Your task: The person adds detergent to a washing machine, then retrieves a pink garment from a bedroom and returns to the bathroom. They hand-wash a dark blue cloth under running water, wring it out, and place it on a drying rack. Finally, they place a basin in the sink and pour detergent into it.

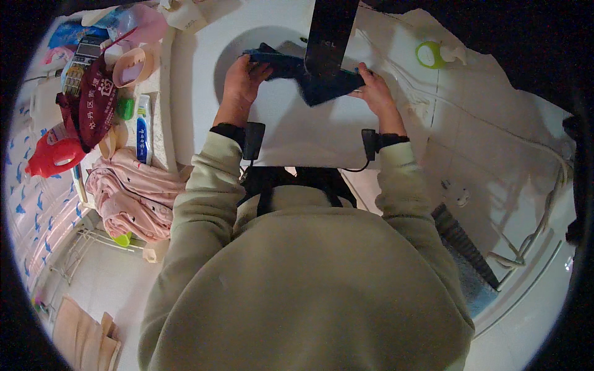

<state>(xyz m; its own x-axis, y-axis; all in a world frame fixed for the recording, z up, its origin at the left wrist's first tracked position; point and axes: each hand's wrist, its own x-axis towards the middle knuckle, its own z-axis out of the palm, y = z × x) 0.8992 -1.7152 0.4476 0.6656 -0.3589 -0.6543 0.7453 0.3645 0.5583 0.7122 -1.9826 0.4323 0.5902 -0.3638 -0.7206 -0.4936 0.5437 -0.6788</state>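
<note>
A dark blue cloth is stretched between my two hands over a white washbasin. My left hand pinches its left end, with the fingers curled around the fabric. At the other end, my right hand grips the cloth's edge between thumb and fingers. The middle of the cloth sags to a pointed fold. In front of part of it hangs a black flat bar that bears writing and hides what is behind. Each wrist wears a black strap with a small box and a cable.
On the left ledge are a red jug-shaped bottle, a maroon bag, a toothpaste tube, a peach cup and a pink garment. A green ring-shaped item and a pale hose are on the right.
</note>
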